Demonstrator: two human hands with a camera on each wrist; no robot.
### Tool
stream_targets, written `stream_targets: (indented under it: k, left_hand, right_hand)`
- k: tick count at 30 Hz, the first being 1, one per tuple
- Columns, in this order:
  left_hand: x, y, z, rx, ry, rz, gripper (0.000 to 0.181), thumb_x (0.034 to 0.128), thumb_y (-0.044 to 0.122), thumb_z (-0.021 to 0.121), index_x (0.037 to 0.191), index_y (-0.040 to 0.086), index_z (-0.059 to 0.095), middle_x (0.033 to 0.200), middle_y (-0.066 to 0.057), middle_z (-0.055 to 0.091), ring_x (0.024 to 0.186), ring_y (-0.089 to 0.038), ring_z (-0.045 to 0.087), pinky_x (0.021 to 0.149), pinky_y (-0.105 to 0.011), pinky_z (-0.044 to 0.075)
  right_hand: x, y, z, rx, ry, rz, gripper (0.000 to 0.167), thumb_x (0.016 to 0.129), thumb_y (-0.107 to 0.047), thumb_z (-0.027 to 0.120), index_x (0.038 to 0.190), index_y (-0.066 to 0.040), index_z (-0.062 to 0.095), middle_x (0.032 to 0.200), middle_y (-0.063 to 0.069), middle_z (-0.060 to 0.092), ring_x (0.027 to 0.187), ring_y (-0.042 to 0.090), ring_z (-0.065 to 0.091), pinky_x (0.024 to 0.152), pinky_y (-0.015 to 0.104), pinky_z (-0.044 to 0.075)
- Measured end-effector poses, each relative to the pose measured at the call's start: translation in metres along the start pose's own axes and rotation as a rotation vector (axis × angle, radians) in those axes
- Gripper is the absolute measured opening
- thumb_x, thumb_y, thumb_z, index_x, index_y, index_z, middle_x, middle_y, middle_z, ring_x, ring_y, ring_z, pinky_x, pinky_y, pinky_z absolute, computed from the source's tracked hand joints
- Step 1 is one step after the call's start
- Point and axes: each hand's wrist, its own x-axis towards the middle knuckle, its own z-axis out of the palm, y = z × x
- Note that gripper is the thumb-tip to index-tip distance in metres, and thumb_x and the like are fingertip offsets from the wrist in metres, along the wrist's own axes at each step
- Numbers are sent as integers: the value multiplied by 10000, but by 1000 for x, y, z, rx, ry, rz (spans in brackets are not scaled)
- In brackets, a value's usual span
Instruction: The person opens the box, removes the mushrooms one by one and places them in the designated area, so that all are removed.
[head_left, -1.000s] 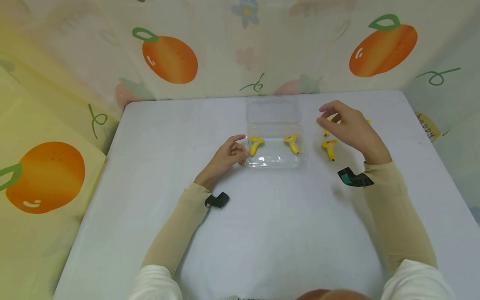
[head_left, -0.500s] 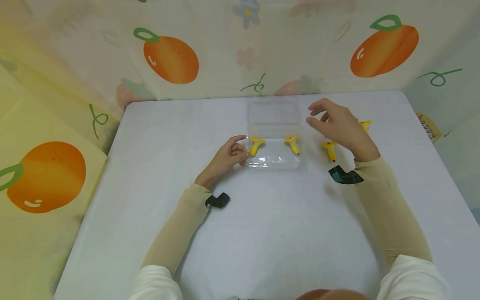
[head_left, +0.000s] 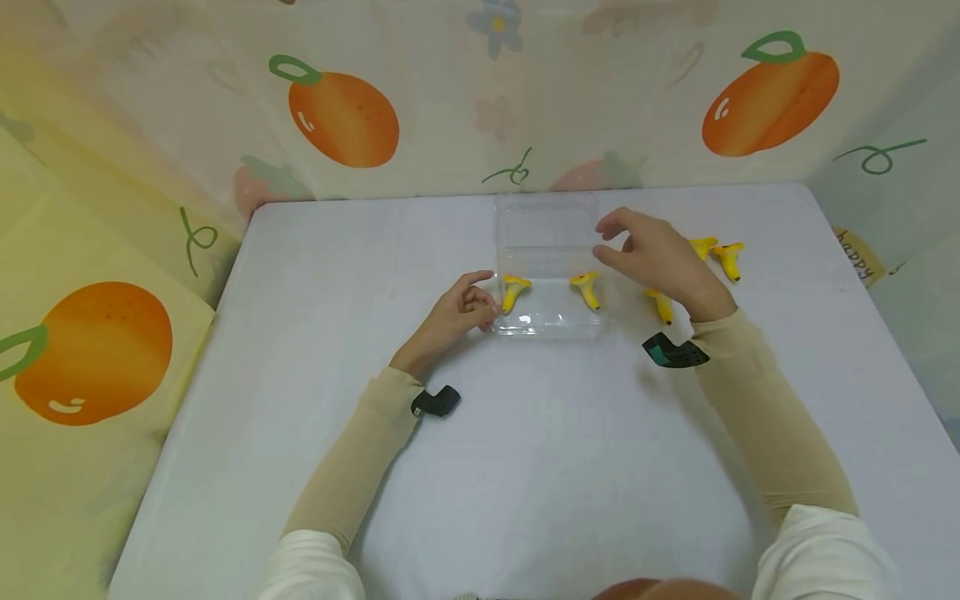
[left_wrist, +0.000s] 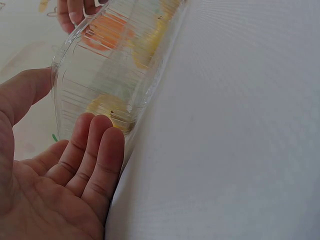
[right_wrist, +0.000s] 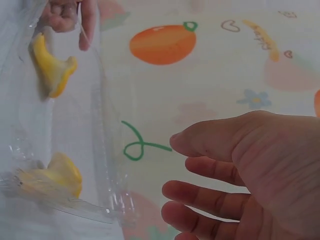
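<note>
A clear plastic box (head_left: 549, 327) stands with its lid (head_left: 546, 223) laid back, two yellow trumpet-shaped pieces (head_left: 514, 293) (head_left: 586, 291) inside. My left hand (head_left: 448, 315) touches the box's left side, its fingers loosely bent; the left wrist view shows the fingertips against the clear wall (left_wrist: 75, 95). Over the box's right edge hovers my right hand (head_left: 660, 258), fingers apart and nothing between them; in the right wrist view this hand (right_wrist: 235, 175) is beside the box with both pieces (right_wrist: 52, 67) (right_wrist: 60, 177) visible.
Right of the box, several more yellow pieces lie on the white table (head_left: 525, 467): one (head_left: 663, 308) partly under the right hand, others (head_left: 728, 260) (head_left: 702, 247) behind the wrist. A patterned cloth (head_left: 450, 100) hangs along the table's back edge.
My right hand has moved left from above the loose pieces toward the box, uncovering the pieces behind it. My left hand and the box have stayed in place.
</note>
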Motion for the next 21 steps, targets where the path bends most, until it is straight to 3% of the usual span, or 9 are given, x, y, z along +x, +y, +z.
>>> stream_targets:
  k: [12,21]
  left_hand:
    - [0,-1,0,5,-2,-8,642,953,13,605,1539,59,347,1039,-35,605,803,-103,623,750,-203,551]
    - [0,-1,0,6,3,-6,649,950,27,619,1538,64,347,1028,-31,610,797,-111,620,735,-210,553]
  right_hand:
    - [6,-1,14,-70,-106,32,472,1018,-355,569,1412,-107,489,1377,162,596,1180,365,569,975,539,503]
    - [12,2,23,-131,-117,22,445,1005,-326,591,1383,-101,531,1342,156,615,1183,354,569,975,540,502]
